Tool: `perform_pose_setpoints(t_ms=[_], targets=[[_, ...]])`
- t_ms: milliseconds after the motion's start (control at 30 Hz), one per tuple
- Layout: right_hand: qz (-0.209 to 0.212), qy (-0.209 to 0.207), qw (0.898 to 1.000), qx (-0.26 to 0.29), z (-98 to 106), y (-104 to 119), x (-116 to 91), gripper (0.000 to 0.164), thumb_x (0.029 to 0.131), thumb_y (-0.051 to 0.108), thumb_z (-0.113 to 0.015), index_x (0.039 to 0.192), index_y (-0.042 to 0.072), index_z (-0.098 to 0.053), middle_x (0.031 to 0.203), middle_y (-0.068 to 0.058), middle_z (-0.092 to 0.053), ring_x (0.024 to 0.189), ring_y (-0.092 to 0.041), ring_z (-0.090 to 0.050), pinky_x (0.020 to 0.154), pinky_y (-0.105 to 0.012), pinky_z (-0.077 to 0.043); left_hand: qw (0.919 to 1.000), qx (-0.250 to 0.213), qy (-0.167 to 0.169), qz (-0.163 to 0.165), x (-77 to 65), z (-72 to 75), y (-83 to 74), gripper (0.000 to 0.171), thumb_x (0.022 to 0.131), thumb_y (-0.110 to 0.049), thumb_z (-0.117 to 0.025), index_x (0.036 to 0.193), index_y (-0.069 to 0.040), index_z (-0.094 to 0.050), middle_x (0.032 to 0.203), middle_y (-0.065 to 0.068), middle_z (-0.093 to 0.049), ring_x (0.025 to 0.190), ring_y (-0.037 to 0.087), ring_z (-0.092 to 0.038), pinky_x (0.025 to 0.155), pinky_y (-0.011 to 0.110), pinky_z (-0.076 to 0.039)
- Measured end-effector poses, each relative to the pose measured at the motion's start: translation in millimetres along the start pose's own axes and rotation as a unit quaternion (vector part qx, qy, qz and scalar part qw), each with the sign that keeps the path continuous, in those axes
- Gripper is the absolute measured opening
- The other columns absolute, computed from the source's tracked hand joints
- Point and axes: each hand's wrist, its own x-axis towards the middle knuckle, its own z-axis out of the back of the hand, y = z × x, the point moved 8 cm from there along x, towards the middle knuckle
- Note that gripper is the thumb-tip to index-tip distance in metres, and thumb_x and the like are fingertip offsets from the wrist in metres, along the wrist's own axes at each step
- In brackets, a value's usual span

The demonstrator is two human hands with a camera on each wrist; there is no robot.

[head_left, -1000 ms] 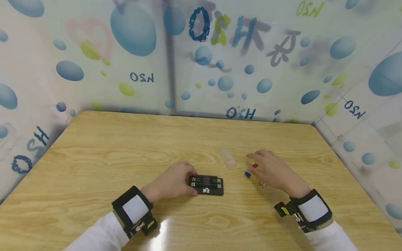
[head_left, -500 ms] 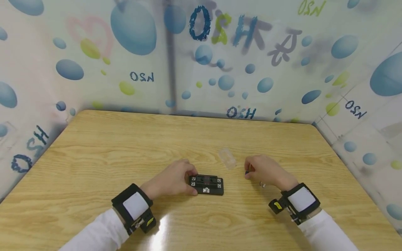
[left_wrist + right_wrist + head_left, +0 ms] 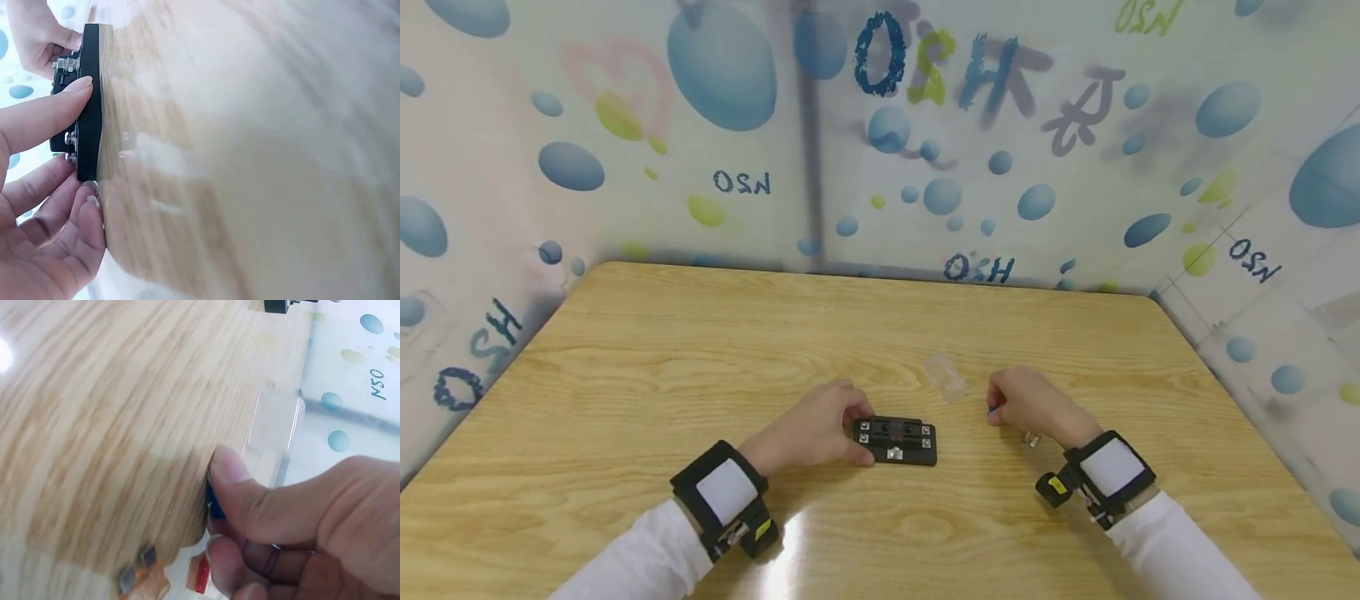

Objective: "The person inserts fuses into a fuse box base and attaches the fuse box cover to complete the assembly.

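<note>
A black fuse block [image 3: 895, 442] with silver terminal screws lies flat on the wooden table. My left hand [image 3: 823, 425] holds its left end, the thumb at the near edge and the fingers around the far side. To the right, my right hand [image 3: 1030, 404] pinches a small blue blade fuse [image 3: 215, 506] between thumb and fingers, low at the tabletop; most of that fuse is hidden. Below the fingertips in the right wrist view lies a red piece [image 3: 201, 575], likely another fuse. Beside it sits a small piece with two metal prongs [image 3: 148, 556].
A clear plastic cover [image 3: 945, 379] lies on the table [image 3: 737, 333] between the hands, a little farther back. Walls patterned with blue and green drops [image 3: 722, 75] stand behind the table and at its sides.
My right hand has come down over the small pieces, and its spread fingers have closed in a pinch on the blue fuse. My left hand stays on the fuse block.
</note>
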Motion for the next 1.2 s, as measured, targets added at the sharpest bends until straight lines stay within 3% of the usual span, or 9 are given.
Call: perform_pose_setpoints(t_ms=[467,933,1200], targets=[[0.009,0.011,0.999,-0.032,-3,15,1,0.013,0.087,0.007,-0.071,0.088,0.006,-0.058,0.077,-0.003,-0.057,0.067,-0.015,-0.049,0.06,-0.026,-0.04,0.9999,-0.001,0.0,0.013,0.1,-0.6,1.1,0.045,0.064,-0.023,-0.088,0.101,-0.006,-0.069,0.095,0.001,-0.062,0.087,0.013,-0.055,0.081,0.032,-0.049],[0.045,0.006,0.999,0.013,-6,9,-5,0.002,0.095,0.006,-0.06,0.094,0.007,-0.058,0.078,-0.002,-0.057,0.067,-0.013,-0.048,0.059,-0.024,-0.039,0.9998,-0.002,0.002,0.017,1.1,-1.7,0.2,0.045,0.064,-0.023,-0.088,0.101,-0.006,-0.069,0.093,0.001,-0.061,0.087,0.014,-0.054,0.081,0.034,-0.048],[0.052,-0.019,0.998,0.016,1,9,-11,0.005,0.099,0.009,-0.053,0.097,0.008,-0.058,0.077,-0.001,-0.055,0.065,-0.011,-0.047,0.057,-0.025,-0.038,0.9999,-0.002,0.001,0.016,2.0,-1.5,-0.7,0.045,0.064,-0.024,-0.088,0.1,-0.007,-0.069,0.093,0.001,-0.061,0.086,0.014,-0.054,0.081,0.033,-0.048]])
